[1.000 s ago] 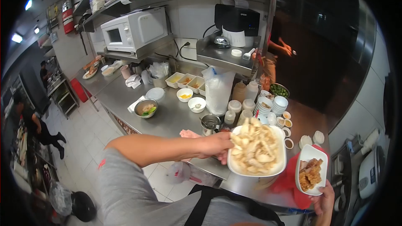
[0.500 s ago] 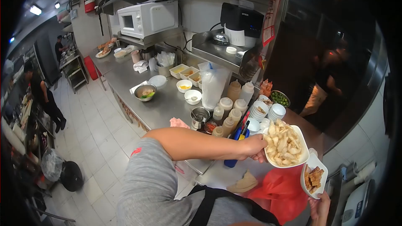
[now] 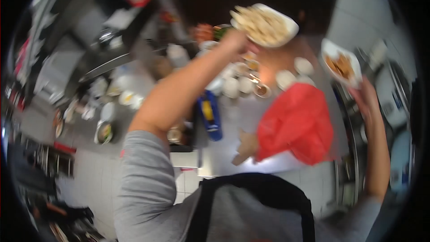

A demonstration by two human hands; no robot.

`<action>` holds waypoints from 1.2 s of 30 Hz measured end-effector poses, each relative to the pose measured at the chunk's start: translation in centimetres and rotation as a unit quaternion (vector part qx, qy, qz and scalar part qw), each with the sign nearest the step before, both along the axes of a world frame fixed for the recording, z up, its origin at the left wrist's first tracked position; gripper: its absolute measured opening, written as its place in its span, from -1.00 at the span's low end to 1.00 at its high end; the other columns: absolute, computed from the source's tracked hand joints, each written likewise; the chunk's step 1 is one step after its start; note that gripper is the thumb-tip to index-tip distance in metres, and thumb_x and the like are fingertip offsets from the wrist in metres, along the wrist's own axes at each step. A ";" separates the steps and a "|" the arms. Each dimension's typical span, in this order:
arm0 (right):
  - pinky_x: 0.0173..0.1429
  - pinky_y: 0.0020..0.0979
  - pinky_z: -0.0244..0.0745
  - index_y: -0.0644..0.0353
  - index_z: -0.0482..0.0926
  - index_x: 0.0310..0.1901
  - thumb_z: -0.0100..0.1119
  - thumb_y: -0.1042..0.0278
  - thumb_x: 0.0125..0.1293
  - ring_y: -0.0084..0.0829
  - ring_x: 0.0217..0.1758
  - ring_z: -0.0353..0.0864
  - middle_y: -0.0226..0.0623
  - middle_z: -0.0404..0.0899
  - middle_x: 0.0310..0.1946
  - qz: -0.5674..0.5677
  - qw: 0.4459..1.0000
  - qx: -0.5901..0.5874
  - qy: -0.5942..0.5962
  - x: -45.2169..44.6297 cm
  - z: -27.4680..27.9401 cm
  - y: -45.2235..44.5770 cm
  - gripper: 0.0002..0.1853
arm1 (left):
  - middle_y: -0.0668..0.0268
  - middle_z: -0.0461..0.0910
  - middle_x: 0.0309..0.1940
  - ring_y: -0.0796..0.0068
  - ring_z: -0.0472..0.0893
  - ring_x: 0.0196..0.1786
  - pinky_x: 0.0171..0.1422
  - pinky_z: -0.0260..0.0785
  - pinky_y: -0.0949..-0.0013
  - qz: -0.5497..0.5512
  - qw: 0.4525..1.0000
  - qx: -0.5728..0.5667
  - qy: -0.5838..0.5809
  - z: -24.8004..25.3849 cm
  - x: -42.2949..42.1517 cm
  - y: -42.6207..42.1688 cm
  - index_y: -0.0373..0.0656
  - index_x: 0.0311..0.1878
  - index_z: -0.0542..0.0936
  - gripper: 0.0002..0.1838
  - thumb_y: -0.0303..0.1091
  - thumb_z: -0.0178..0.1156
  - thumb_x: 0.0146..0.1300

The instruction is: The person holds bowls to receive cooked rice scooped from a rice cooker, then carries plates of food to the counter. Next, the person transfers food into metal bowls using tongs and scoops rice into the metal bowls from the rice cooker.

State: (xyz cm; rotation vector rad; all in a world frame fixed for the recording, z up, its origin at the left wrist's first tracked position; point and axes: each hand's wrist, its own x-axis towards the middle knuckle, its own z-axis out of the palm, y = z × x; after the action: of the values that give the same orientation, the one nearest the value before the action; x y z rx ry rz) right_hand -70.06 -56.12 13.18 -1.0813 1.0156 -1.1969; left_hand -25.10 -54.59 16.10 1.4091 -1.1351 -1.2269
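My left hand (image 3: 238,44) grips a white bowl (image 3: 289,28) by its near left side, high over the far end of the counter. Pale, strip-like food pieces (image 3: 262,24) fill that bowl. Out to the right, my right hand (image 3: 366,97) holds a smaller white dish (image 3: 330,47) by its near edge, tilted a little. Browned chunks of food (image 3: 340,66) lie in it. Below and between the hands sits a crumpled red plastic bag (image 3: 295,127) on the counter, next to a beige cloth (image 3: 246,148). Motion blur softens everything.
The steel counter (image 3: 233,121) carries a blue holder (image 3: 212,121) and several small white bowls and cups (image 3: 303,66). Squeeze bottles (image 3: 178,56) stand left of them. A metal bowl with food (image 3: 104,133) is farther left. Blue-and-white equipment (image 3: 387,98) lines the right side.
The view has swung right and down. Both dishes have moved apart, the left one outward over the counter's far end, the right one beyond the counter's right edge. Both stay held.
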 end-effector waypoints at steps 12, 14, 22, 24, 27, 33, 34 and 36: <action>-0.24 -0.34 0.69 0.30 0.01 0.31 -0.16 0.58 0.28 -0.25 -0.25 0.63 0.01 0.46 -0.04 -0.064 0.997 0.037 0.025 4.2 -12.1 -27.0 -0.45 | 0.03 0.61 -0.44 0.45 0.57 -0.63 -0.77 0.21 0.57 0.186 0.957 -0.010 0.223 -17.5 -10.0 -23.4 -0.32 -0.01 0.40 -0.66 -0.61 -0.28 0.20; -0.28 -0.35 0.69 0.28 0.02 0.30 -0.15 0.57 0.29 -0.27 -0.29 0.63 0.00 0.47 -0.05 -0.065 0.996 0.053 0.035 4.8 -15.9 -31.7 -0.46 | 0.01 0.59 -0.40 0.34 0.60 -0.60 -0.68 0.37 0.48 0.237 0.948 0.029 0.210 -21.5 -10.6 -25.3 -0.39 0.03 0.38 -0.62 -0.67 -0.21 0.12; -0.34 -0.42 0.63 0.25 0.11 0.29 -0.15 0.49 0.31 -0.36 -0.32 0.62 -0.14 0.51 -0.14 -0.024 0.993 0.111 0.009 6.1 -26.7 -39.7 -0.50 | 0.10 0.60 -0.47 0.44 0.59 -0.60 -0.69 0.33 0.54 0.240 0.941 0.125 0.201 -28.5 -11.0 -29.2 -0.35 -0.03 0.41 -0.71 -0.55 -0.24 0.24; -0.34 -0.46 0.59 0.21 0.09 0.33 -0.12 0.46 0.31 -0.41 -0.34 0.59 -0.19 0.52 -0.16 -0.011 0.993 0.118 0.015 5.9 -28.3 -40.0 -0.45 | 0.11 0.60 -0.37 0.46 0.60 -0.50 -0.57 0.40 0.50 0.204 0.949 0.121 0.209 -29.1 -10.9 -29.3 -0.26 0.06 0.34 -0.71 -0.49 -0.19 0.29; -0.33 -0.48 0.53 0.13 -0.02 0.41 -0.05 0.42 0.28 -0.45 -0.40 0.54 -0.22 0.52 -0.16 -0.015 0.988 0.129 0.083 5.3 -28.3 -38.5 -0.33 | 0.11 0.54 -0.13 0.36 0.58 -0.16 -0.18 0.47 0.38 0.146 0.956 0.163 0.194 -28.2 -10.6 -28.5 -0.17 0.07 0.28 -0.75 -0.30 -0.17 0.42; -0.03 -0.31 0.54 0.08 -0.09 0.45 0.08 0.58 0.09 -0.28 -0.09 0.58 -0.08 0.33 0.12 0.171 0.943 0.197 0.208 -2.0 -23.1 -22.7 -0.12 | 0.22 0.48 -0.15 0.47 0.47 -0.28 -0.15 0.43 0.40 0.082 0.962 0.222 0.138 -23.7 -10.9 -16.7 -0.14 0.36 0.07 -0.42 -0.27 0.00 0.34; -0.04 -0.34 0.55 0.10 -0.09 0.44 0.10 0.66 0.04 -0.26 -0.09 0.60 -0.06 0.36 0.07 0.186 0.949 0.212 0.144 -1.6 -23.2 -19.9 -0.08 | 0.23 0.46 -0.12 0.48 0.46 -0.27 -0.15 0.42 0.41 0.092 0.956 0.234 0.149 -22.8 -12.3 -14.6 -0.12 0.41 0.00 -0.34 -0.28 0.02 0.33; -0.03 -0.35 0.56 0.13 -0.09 0.44 0.11 0.77 -0.02 -0.23 -0.10 0.61 -0.02 0.40 0.03 0.194 0.953 0.227 0.053 0.7 -23.5 -16.8 -0.04 | 0.23 0.42 -0.05 0.49 0.43 -0.19 -0.14 0.38 0.44 0.135 0.952 0.227 0.156 -22.1 -14.5 -12.8 -0.11 0.45 -0.07 -0.26 -0.26 0.05 0.31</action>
State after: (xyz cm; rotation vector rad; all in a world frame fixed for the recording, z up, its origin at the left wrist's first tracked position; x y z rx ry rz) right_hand -69.32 -72.90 -10.30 -0.9248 1.0361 -0.5545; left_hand -39.64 -67.35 -6.02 1.5692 -0.4388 -1.5008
